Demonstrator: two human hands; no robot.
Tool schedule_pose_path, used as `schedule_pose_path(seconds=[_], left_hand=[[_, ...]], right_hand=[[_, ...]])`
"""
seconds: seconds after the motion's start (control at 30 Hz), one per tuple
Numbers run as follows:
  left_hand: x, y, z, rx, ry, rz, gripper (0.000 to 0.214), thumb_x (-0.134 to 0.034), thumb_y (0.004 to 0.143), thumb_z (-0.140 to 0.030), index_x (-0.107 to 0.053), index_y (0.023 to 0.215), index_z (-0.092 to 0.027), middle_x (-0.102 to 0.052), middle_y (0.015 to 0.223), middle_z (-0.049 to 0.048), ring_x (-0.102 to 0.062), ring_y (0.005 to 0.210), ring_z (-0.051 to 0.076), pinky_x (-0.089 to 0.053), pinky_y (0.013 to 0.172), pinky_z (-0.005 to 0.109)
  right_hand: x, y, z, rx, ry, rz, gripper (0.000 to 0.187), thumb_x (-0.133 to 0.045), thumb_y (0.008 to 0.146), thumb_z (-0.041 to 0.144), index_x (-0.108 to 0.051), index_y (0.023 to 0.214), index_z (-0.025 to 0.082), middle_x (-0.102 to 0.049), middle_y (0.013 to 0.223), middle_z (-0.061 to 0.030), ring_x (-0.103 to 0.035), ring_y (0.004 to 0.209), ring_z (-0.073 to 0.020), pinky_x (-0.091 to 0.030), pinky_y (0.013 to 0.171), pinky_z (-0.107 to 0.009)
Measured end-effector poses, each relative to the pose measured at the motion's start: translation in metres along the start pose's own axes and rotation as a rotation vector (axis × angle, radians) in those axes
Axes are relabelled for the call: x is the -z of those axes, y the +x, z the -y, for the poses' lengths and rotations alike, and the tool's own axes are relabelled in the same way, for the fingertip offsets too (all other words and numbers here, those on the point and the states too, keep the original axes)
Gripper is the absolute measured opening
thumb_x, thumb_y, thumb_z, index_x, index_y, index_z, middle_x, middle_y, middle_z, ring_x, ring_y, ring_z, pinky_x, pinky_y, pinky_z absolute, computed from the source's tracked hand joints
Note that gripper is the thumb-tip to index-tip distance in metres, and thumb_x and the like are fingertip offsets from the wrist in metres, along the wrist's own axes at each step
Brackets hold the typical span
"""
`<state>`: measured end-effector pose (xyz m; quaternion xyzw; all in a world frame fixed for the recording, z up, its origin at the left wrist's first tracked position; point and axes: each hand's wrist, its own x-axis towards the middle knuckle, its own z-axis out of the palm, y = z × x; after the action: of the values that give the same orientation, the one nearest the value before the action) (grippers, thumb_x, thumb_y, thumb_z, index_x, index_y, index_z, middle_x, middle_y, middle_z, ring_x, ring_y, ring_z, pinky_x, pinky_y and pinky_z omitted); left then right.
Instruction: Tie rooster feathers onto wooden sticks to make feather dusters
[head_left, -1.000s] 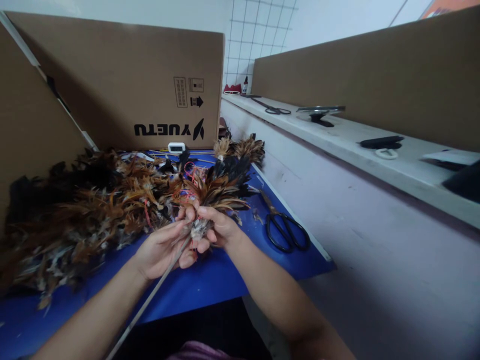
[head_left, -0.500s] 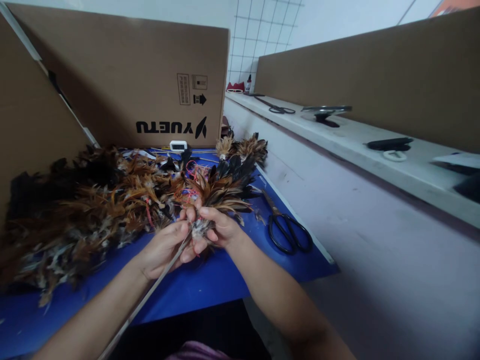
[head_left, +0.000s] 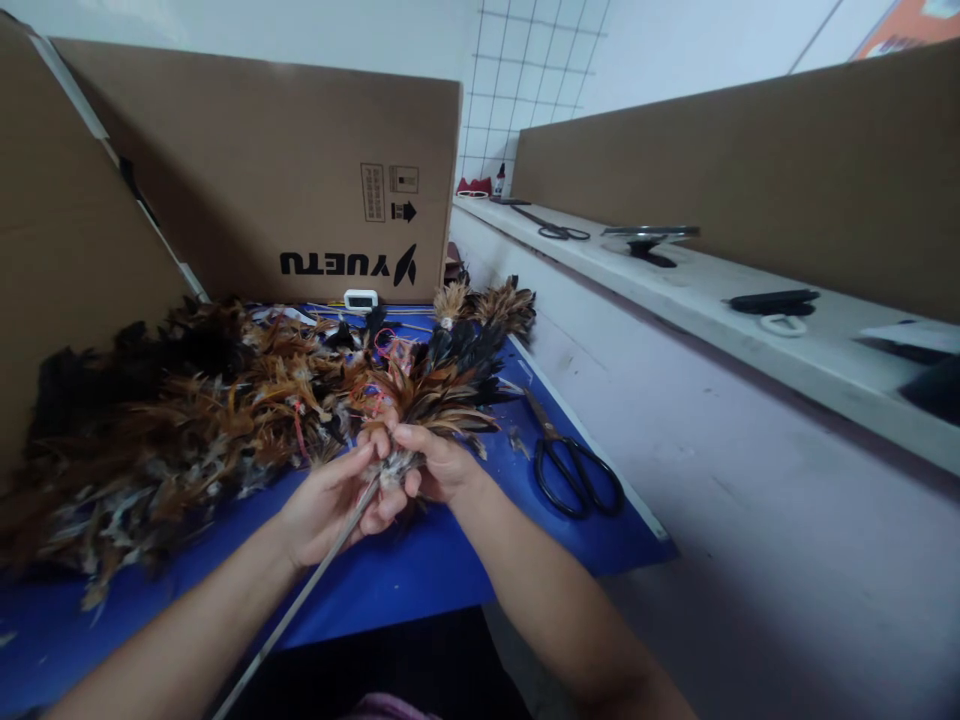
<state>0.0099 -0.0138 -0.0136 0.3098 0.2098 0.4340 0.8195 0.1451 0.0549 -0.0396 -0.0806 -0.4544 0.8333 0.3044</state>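
Note:
Both hands meet around the base of a feather duster (head_left: 442, 395), whose brown and black feathers fan away from me. Its thin stick (head_left: 292, 612) slants back between my forearms toward the lower left. My left hand (head_left: 326, 505) is closed around the joint of stick and feathers from the left, palm partly turned up. From the right, my right hand (head_left: 448, 465) presses thumb and fingers on the pale, fluffy quill ends. Part of the binding there is hidden by my fingers. Pink-red string (head_left: 375, 398) lies just beyond my fingertips.
Loose feathers (head_left: 187, 430) cover the left of the blue table (head_left: 435, 580). Black-handled scissors (head_left: 577, 475) lie at right. A cardboard box (head_left: 262, 160) stands behind, with a small white digital device (head_left: 361, 299) before it. Along the right runs a ledge (head_left: 675, 275) holding more scissors (head_left: 559, 231).
The whole view has tilted slightly, so the background sits lower. My fingers have shifted a little at the feather base; both hands keep their hold on the duster.

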Motion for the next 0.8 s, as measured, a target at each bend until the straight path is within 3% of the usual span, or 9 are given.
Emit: schedule_pose_path(seconds=[0.1, 0.23, 0.43, 0.6, 0.8], left_hand=[[0.005, 0.001, 0.0, 0.011, 0.041, 0.0, 0.019, -0.057, 0.088, -0.036, -0.045, 0.087, -0.021, -0.067, 0.083, 0.0109, -0.058, 0.053, 0.01, -0.041, 0.042, 0.013], [0.01, 0.001, -0.001, 0.023, 0.083, 0.055, 0.021, -0.059, 0.086, -0.038, -0.045, 0.088, -0.022, -0.067, 0.08, 0.0103, -0.053, 0.047, 0.008, -0.035, 0.038, 0.011], [0.017, 0.002, -0.004, 0.144, 0.077, 0.099, 0.027, -0.062, 0.084, -0.039, -0.053, 0.1, -0.02, -0.059, 0.076, 0.0048, -0.045, 0.045, 0.004, -0.033, 0.038, 0.012], [0.024, 0.004, -0.006, 0.266, 0.032, 0.181, 0.028, -0.054, 0.087, -0.046, -0.056, 0.095, -0.019, -0.055, 0.075, 0.0045, -0.043, 0.045, 0.006, -0.025, 0.03, 0.011], [0.021, 0.0, -0.006, 0.308, 0.143, 0.181, 0.037, -0.05, 0.087, -0.051, -0.059, 0.094, -0.016, -0.054, 0.072, 0.005, -0.042, 0.042, 0.006, -0.024, 0.03, 0.014]], right_hand=[[0.001, -0.001, 0.0, -0.032, -0.023, 0.027, 0.037, -0.063, 0.074, 0.052, -0.056, 0.076, 0.015, -0.062, 0.069, 0.0028, -0.049, 0.041, -0.0035, -0.04, 0.041, -0.017], [-0.003, -0.003, 0.005, -0.046, 0.009, 0.091, 0.04, -0.067, 0.071, 0.052, -0.057, 0.082, 0.015, -0.066, 0.08, 0.0002, -0.057, 0.048, -0.006, -0.042, 0.041, -0.016], [-0.005, -0.004, 0.008, -0.043, 0.03, 0.047, 0.041, -0.075, 0.065, 0.045, -0.06, 0.09, 0.016, -0.065, 0.082, -0.0002, -0.061, 0.067, -0.0095, -0.052, 0.063, -0.02], [-0.001, -0.002, 0.005, -0.052, -0.033, 0.123, 0.047, -0.074, 0.064, 0.049, -0.062, 0.096, 0.015, -0.067, 0.083, -0.0023, -0.062, 0.071, -0.0121, -0.051, 0.066, -0.022], [0.002, -0.004, 0.008, -0.117, -0.097, 0.201, 0.047, -0.072, 0.065, 0.048, -0.062, 0.096, 0.014, -0.066, 0.078, -0.0015, -0.057, 0.057, -0.0067, -0.041, 0.048, -0.014]])
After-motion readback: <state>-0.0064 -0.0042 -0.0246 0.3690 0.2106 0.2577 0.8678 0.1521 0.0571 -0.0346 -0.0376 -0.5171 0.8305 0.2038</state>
